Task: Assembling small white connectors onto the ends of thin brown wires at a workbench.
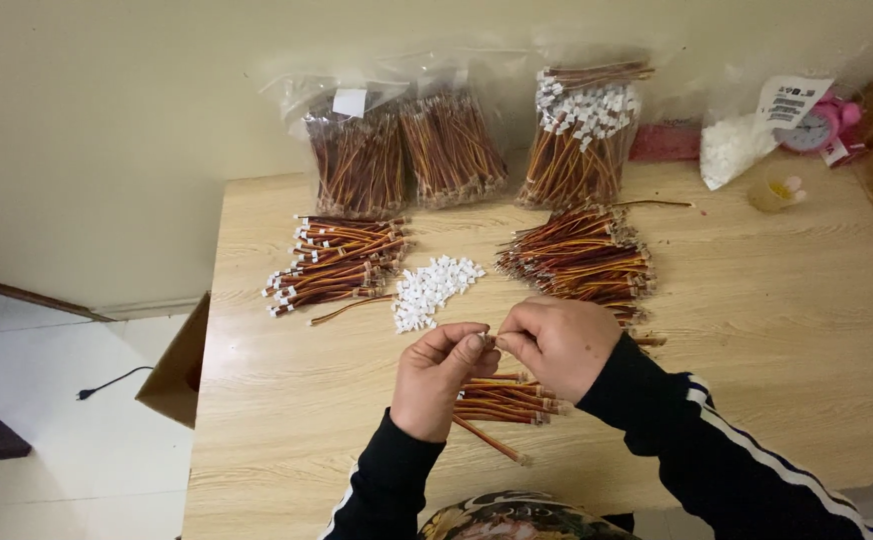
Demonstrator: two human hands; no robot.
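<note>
Two hands meet at the near middle of the wooden table [777, 330], fingertips pinched together around something very small. The left hand [439, 380] and the right hand [560, 345] close on the end of a short wire lead [488, 341], held between thumbs and forefingers where the hands touch; whether a white connector sits on that end is too small to tell.

Just below the hands, partly hidden by them, a small bundle of red, brown and yellow wire leads [505, 400] lies on the table, one lead sticking out toward the near edge. Just beyond the left hand sits a pile of small white plastic connector housings [431, 290]. Left of that pile lies a heap of wire leads with white connectors fitted [335, 262]. Right of the pile, just beyond the right hand, lies a larger heap of bare-ended wire leads [582, 255].

Along the far edge, against the wall, stand clear plastic bags of wire leads [407, 160] and a further upright bagful with white connectors [585, 135]. To the right rest a bag of white housings [735, 145], a pink alarm clock [819, 128] and a small yellowish cup [772, 190]. A cardboard box [179, 370] stands on the floor by the table's left side.
</note>
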